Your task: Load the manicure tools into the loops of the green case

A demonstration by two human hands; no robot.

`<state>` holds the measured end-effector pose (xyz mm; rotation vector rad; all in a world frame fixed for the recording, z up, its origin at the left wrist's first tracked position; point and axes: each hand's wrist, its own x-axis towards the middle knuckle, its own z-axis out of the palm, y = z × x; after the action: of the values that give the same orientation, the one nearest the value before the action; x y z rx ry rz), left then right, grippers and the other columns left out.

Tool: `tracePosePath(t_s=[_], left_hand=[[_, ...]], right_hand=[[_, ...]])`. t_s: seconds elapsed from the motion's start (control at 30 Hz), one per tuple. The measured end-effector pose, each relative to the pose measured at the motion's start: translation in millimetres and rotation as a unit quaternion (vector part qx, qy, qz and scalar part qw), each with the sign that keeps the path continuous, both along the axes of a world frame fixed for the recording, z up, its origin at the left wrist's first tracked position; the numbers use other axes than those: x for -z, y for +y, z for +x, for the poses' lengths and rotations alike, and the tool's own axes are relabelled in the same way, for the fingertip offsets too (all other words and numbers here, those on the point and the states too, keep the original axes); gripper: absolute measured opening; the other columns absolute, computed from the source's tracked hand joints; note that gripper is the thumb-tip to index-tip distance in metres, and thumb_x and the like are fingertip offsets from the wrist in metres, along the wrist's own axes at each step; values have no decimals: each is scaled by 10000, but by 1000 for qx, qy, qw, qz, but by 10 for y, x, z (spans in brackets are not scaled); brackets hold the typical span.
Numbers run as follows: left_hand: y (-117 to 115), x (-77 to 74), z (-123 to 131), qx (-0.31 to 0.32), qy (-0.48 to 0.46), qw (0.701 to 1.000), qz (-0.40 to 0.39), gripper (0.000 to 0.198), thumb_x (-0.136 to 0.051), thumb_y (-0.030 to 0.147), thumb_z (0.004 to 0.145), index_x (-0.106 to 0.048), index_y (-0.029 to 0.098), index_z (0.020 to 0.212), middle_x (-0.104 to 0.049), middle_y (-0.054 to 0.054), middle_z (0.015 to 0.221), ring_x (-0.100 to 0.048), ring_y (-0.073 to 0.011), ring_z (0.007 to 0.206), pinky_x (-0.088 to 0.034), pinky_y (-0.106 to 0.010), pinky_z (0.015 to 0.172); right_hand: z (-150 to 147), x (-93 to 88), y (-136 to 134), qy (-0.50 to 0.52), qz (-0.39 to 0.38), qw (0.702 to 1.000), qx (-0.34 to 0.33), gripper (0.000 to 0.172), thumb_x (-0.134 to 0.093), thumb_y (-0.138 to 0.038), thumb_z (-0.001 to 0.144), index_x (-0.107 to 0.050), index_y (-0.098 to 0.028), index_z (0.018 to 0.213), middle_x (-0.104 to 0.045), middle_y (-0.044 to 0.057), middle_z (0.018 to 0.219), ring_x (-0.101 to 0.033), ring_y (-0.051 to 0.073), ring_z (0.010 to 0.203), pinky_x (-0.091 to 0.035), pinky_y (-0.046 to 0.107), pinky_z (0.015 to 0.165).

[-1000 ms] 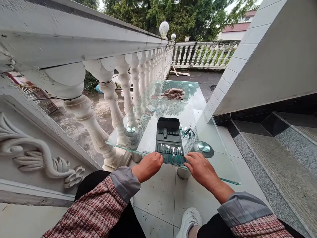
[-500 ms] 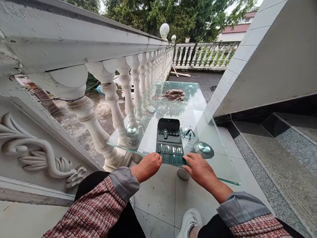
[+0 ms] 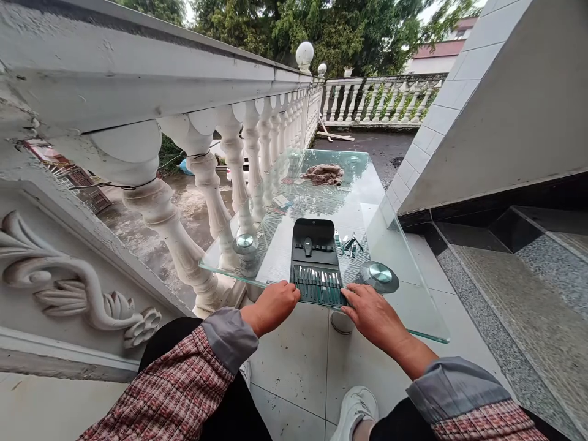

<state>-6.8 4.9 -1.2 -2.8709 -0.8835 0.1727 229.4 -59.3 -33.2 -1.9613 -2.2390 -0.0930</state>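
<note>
An unfolded black manicure case lies on the glass table by its near edge. Its lower panel carries a row of slim metal manicure tools, and one dark tool sits in the upper part. My left hand is closed, pinching the case's lower left corner. At the lower right corner, my right hand grips the side with thumb and fingers. Just right of the case are scissors and clippers, lying loose on the glass.
A crumpled brown cloth rests at the table's far end, with a small packet nearer. Round metal table supports show at the glass. A white balustrade runs along the left; stone steps rise on the right.
Hardly anything differs. Both hands stay at the case's lower corners, and the view has shifted very slightly.
</note>
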Motion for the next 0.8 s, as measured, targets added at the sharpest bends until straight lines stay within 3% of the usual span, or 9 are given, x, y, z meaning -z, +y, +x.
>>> tracePosePath(t_s=[0.37, 0.53, 0.8], left_hand=[[-24, 11, 11, 33, 17, 999, 15, 217, -433, -35, 808, -511, 99, 960, -573, -93, 869, -532, -202, 771, -452, -305, 658], [-16, 45, 26, 45, 19, 999, 20, 160, -437, -15, 821, -534, 104, 869, -567, -99, 832, -529, -201, 770, -451, -307, 671], [-13, 70, 38, 39, 16, 999, 26, 157, -451, -8, 814, -550, 89, 887, -567, -110, 832, -533, -217, 789, -454, -317, 659]], right_hand=[[-13, 34, 4, 3, 16, 1000, -6, 317, -537, -231, 817, -617, -162, 1115, -595, 126, 1173, -528, 271, 1062, -440, 377, 845], [-15, 49, 1, 1, 27, 1000, -7, 311, -537, -230, 813, -615, -176, 1108, -594, 124, 1169, -525, 270, 1059, -433, 378, 850], [-34, 19, -8, -13, 12, 1000, -8, 318, -521, -235, 829, -600, -153, 1126, -586, 128, 1183, -523, 267, 1060, -436, 362, 842]])
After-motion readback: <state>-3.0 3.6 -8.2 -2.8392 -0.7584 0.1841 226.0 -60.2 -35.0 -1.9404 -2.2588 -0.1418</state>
